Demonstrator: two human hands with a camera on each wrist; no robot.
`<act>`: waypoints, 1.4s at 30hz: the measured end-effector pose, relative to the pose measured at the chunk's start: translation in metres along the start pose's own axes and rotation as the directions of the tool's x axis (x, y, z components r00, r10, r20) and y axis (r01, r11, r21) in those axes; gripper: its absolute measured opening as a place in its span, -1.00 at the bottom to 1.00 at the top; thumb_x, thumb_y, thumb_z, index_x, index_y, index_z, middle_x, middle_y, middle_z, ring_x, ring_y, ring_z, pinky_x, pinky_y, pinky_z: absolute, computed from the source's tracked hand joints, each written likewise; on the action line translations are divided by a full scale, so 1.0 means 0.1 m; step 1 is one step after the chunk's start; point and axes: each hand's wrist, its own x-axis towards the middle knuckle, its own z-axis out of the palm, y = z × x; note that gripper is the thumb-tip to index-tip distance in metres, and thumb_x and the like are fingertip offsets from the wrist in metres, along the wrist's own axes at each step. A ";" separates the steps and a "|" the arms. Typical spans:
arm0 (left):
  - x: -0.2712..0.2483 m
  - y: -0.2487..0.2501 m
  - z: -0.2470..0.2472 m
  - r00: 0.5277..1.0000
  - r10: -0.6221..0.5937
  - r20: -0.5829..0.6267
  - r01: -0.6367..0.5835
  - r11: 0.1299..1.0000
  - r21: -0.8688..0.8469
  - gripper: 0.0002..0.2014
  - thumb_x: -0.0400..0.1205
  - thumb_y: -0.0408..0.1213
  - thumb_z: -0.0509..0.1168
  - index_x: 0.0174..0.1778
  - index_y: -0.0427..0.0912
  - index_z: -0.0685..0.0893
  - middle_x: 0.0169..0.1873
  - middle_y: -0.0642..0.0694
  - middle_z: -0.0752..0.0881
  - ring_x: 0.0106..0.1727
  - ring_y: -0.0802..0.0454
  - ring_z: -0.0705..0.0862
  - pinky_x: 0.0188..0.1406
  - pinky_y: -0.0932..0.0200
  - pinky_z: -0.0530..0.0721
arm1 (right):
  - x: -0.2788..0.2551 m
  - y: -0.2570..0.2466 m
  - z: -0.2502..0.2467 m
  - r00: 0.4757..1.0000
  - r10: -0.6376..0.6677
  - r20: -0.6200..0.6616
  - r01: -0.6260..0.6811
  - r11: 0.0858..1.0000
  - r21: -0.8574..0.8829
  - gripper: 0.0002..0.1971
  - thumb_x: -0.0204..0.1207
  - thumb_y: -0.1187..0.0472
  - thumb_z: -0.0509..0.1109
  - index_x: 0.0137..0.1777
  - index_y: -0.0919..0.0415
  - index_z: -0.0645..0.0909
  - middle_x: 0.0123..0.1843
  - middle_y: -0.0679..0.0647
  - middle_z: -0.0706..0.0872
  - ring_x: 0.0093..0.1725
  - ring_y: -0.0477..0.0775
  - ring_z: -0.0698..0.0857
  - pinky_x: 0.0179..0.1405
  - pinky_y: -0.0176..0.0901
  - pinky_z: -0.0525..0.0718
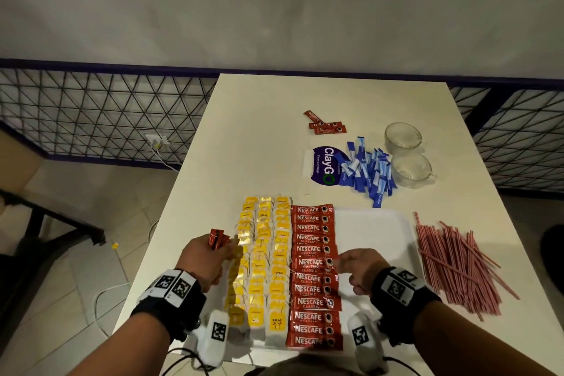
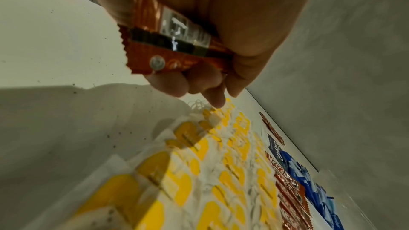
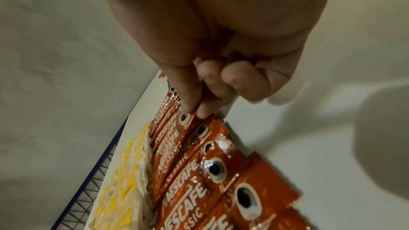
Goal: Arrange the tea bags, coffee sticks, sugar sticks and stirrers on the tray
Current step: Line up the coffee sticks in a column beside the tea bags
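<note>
White table (image 1: 259,131): white tray (image 1: 375,232) at near edge. Beyond it, loose Nescafé coffee sticks (image 1: 325,126), a ClayGo sticker (image 1: 324,165), a heap of blue sugar sticks (image 1: 367,169), two glass cups (image 1: 407,152). Right of tray: pile of red stirrers (image 1: 454,262).

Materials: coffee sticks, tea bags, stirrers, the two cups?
Coffee sticks: glossy foil-laminate, judging by glare and crimped, serrated ends. Tea bags: matte white porous paper, yellow tags, strings. Stirrers: thin pink tubes, likely plastic. Cups: clear, see-through, probably glass, possibly plastic.
</note>
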 end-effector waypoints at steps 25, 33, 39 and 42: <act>-0.09 -0.01 0.02 1.000 -0.014 0.018 0.014 1.000 0.013 -0.79 0.63 -0.21 0.36 -0.22 -0.30 0.68 -0.75 0.01 0.53 -0.73 0.04 0.41 -0.75 0.32 0.34 | 0.08 0.02 0.09 0.986 -0.132 -0.099 0.107 0.969 -0.223 -0.83 0.43 0.05 0.54 -0.20 0.13 0.67 -0.12 0.09 0.79 -0.24 0.08 0.63 -0.22 -0.11 0.57; -0.23 0.28 0.08 0.940 0.146 0.310 -0.160 0.987 0.022 -0.78 0.60 -0.24 0.39 -0.29 -0.26 0.58 -0.55 -0.19 0.60 -0.59 -0.07 0.53 -0.49 0.05 0.54 | -0.44 -0.44 0.07 0.855 -0.509 -0.101 0.447 0.821 -0.356 -0.78 0.55 -0.15 0.36 -0.21 -0.05 0.57 -0.20 -0.20 0.68 -0.16 -0.14 0.63 -0.22 -0.29 0.48; -0.39 0.66 0.38 0.806 0.234 0.544 -0.367 0.919 0.147 -0.78 0.61 -0.23 0.38 -0.33 -0.14 0.53 -0.64 0.01 0.64 -0.67 0.09 0.56 -0.61 0.24 0.51 | -0.75 -0.77 0.31 0.674 -0.695 0.252 0.739 0.623 -0.256 -0.92 0.54 0.04 0.44 -0.11 0.00 0.72 -0.12 -0.11 0.75 -0.11 -0.27 0.66 -0.07 -0.42 0.56; -0.40 0.73 0.43 0.781 0.234 0.579 -0.398 0.901 0.173 -0.82 0.59 -0.22 0.39 -0.27 -0.10 0.55 -0.56 0.00 0.66 -0.63 0.07 0.61 -0.60 0.23 0.55 | -0.73 -0.76 0.31 0.659 -0.713 0.240 0.751 0.607 -0.259 -0.94 0.55 0.12 0.45 -0.15 0.03 0.71 -0.18 -0.10 0.74 -0.12 -0.20 0.67 -0.03 -0.33 0.58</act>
